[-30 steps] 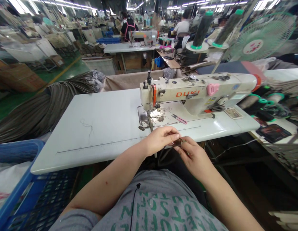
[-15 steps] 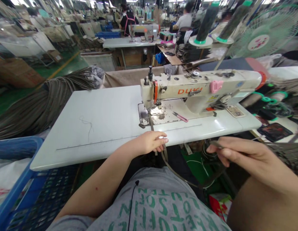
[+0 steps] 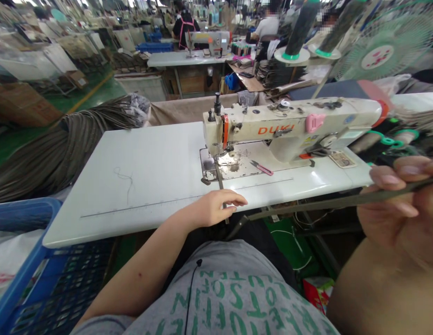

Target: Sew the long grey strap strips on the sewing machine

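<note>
My left hand [image 3: 214, 208] lies at the front edge of the white sewing table [image 3: 160, 158]. Its fingers are stretched out and apart, over a narrow grey-brown fabric strip [image 3: 219, 177] that runs down from under the presser foot of the sewing machine [image 3: 251, 125]. Below the hand, the strip's lower part hangs past the table edge. On the right, my raised right hand [image 3: 387, 218] is closed on a grey-brown strap [image 3: 317, 204] stretched toward my lap. Whether strip and strap are one piece is hidden. Pink-handled thread snips [image 3: 261, 168] lie on the machine bed.
A blue plastic crate [image 3: 38, 260] stands at the left, beside a large bundle of grey-brown straps [image 3: 77, 139]. Loose thread [image 3: 127, 179] lies on the table. Thread cones [image 3: 300, 32] and a green fan [image 3: 380, 51] rise at the back right. People work farther back.
My right hand has risen and moved right, pulling the slack, curved strap nearly straight. The strap has left my left hand's fingertips; that hand stays at the table edge with its fingers farther apart.
</note>
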The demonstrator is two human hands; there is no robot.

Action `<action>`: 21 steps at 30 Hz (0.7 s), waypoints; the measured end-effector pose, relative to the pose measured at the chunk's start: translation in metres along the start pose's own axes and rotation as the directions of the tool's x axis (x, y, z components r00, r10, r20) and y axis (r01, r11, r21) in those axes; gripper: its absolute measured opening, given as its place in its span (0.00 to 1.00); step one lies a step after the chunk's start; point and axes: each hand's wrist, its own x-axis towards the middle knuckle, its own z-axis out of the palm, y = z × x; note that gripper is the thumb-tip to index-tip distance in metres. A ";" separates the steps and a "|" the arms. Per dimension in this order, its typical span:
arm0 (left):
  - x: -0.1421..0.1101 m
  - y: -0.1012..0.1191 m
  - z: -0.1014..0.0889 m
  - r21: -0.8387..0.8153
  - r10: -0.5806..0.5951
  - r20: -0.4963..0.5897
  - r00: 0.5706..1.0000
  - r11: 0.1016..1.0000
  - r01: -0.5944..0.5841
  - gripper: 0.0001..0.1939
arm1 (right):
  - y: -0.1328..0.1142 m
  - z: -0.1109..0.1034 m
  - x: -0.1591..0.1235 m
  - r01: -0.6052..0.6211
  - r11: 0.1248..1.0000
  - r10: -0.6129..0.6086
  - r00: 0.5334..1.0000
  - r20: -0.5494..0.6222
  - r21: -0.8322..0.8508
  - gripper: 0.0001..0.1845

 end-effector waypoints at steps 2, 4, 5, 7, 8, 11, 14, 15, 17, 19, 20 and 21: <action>-0.001 0.002 0.010 -0.133 0.007 0.107 0.994 0.991 0.007 0.25 | -0.005 0.015 -0.002 -0.007 0.996 0.010 1.000 -0.027 0.088 0.17; -0.002 0.002 0.019 -0.259 0.022 0.227 0.974 0.965 0.039 0.29 | -0.005 0.025 -0.004 0.014 0.997 -0.011 0.999 -0.036 0.076 0.14; -0.003 0.001 0.024 -0.303 0.023 0.271 0.962 0.951 0.063 0.29 | -0.004 0.027 -0.005 0.043 0.998 -0.041 0.998 -0.051 0.042 0.12; -0.005 -0.003 0.031 -0.330 -0.001 0.304 0.953 0.938 0.106 0.29 | 0.000 0.028 -0.007 0.071 0.996 -0.075 0.994 -0.082 -0.058 0.11; -0.006 -0.006 0.034 -0.322 -0.023 0.295 0.955 0.939 0.122 0.30 | 0.003 0.027 -0.009 0.045 0.991 -0.056 0.995 -0.088 -0.123 0.10; -0.010 -0.013 0.037 -0.287 -0.079 0.192 0.978 0.949 0.133 0.30 | 0.014 0.023 -0.017 -0.196 0.935 0.185 0.981 -0.067 -0.296 0.09; -0.009 -0.018 0.031 -0.299 -0.113 0.027 0.993 0.947 0.116 0.20 | 0.029 0.023 -0.028 -0.431 0.853 0.448 0.894 -0.011 -0.294 0.12; -0.007 -0.020 0.028 -0.314 -0.121 -0.022 0.992 0.943 0.108 0.17 | 0.034 0.023 -0.031 -0.472 0.840 0.494 0.869 0.016 -0.266 0.14; -0.003 -0.025 0.022 -0.326 -0.134 -0.117 0.984 0.941 0.089 0.12 | 0.046 0.024 -0.036 -0.524 0.829 0.547 0.833 0.085 -0.195 0.17; 0.001 -0.031 0.015 -0.261 -0.134 -0.221 0.966 0.962 0.073 0.11 | 0.055 0.025 -0.039 -0.566 0.814 0.580 0.801 0.146 -0.127 0.19; 0.003 -0.035 0.011 -0.197 -0.124 -0.275 0.953 0.978 0.070 0.10 | 0.058 0.025 -0.040 -0.584 0.805 0.593 0.787 0.169 -0.103 0.20; 0.004 -0.039 0.008 -0.118 -0.105 -0.324 0.940 0.991 0.070 0.10 | 0.061 0.025 -0.041 -0.599 0.796 0.604 0.775 0.184 -0.087 0.20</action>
